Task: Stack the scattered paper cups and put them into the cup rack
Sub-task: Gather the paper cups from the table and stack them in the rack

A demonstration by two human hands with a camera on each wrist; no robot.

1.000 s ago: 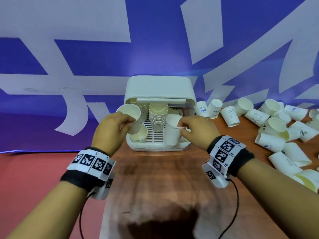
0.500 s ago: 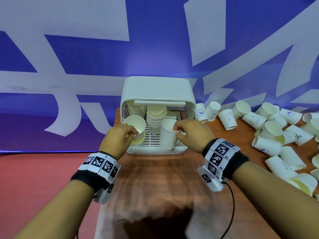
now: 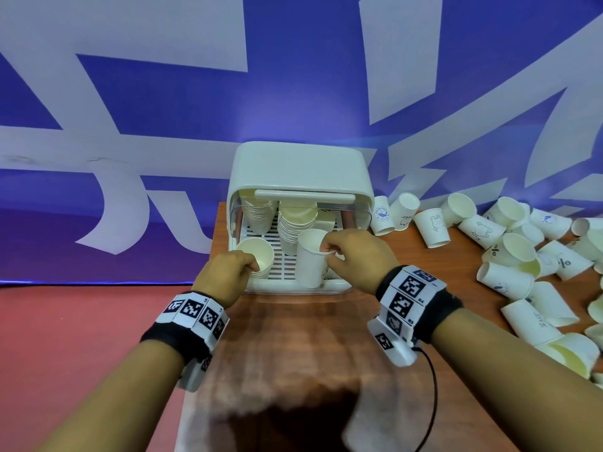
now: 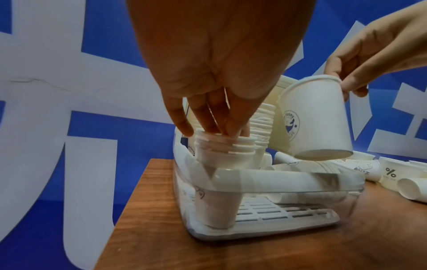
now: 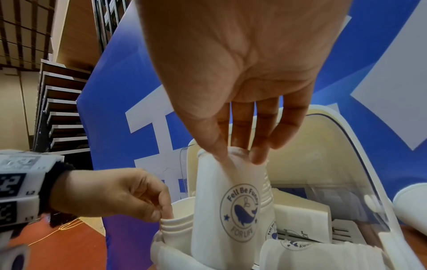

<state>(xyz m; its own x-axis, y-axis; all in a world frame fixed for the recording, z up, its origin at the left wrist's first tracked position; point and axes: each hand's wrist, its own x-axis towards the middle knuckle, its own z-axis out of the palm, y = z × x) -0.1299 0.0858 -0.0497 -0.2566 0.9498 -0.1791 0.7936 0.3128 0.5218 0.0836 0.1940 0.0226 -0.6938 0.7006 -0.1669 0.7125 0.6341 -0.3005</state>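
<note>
Pinching a whale-logo paper cup by its stiffer rim, the right hand judges thin walls crushable, while the left hand nips the short cup stack.

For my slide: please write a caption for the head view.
Left hand seats cup stack in rack; right hand holds cup.

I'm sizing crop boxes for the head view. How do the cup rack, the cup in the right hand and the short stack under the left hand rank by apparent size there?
1. cup rack, by far the largest.
2. cup in the right hand.
3. short stack under the left hand; partly hidden by it, so its ranking is unsure.
</note>
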